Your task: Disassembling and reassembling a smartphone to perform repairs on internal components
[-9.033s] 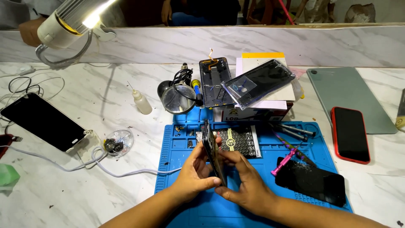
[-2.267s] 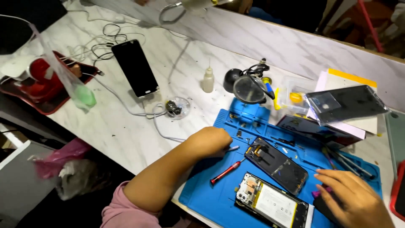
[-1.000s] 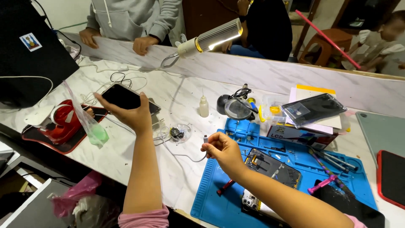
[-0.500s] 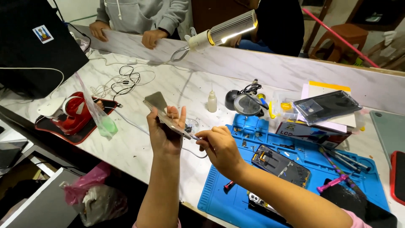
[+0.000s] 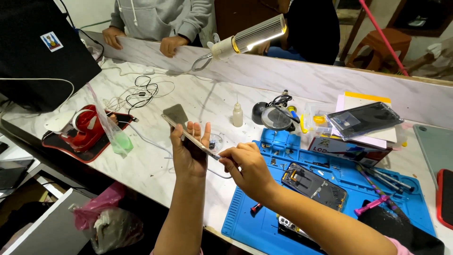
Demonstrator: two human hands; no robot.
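Lifted a little higher than half a second ago, the phone now tilts edge-on above the near-left part of the bench, its dark face turned up and away, and the view sits closer to both hands. The left hand holds the phone from below, fingers curled up around its long side and the thumb on the other side. The right hand has its fingers pinched narrow at the phone's lower end, where a white cable meets it; whether they grip the plug or the phone's corner, I cannot tell.

Just beyond the hands, a small clear dish lies on the marble, and a small white dropper bottle stands behind it. A blue work mat covers the near-right part of the bench, with an opened phone frame lying on it, a red-handled screwdriver near its near-left corner and a pink tool toward its right. A round magnifier stands at the mat's far-left corner. A bright desk lamp reaches over the far edge. At the left edge a red tape dispenser sits on a dark tray, with a clear bag holding something green beside it. Across the far ledge, another person in a grey hooded top rests both hands on the ledge.
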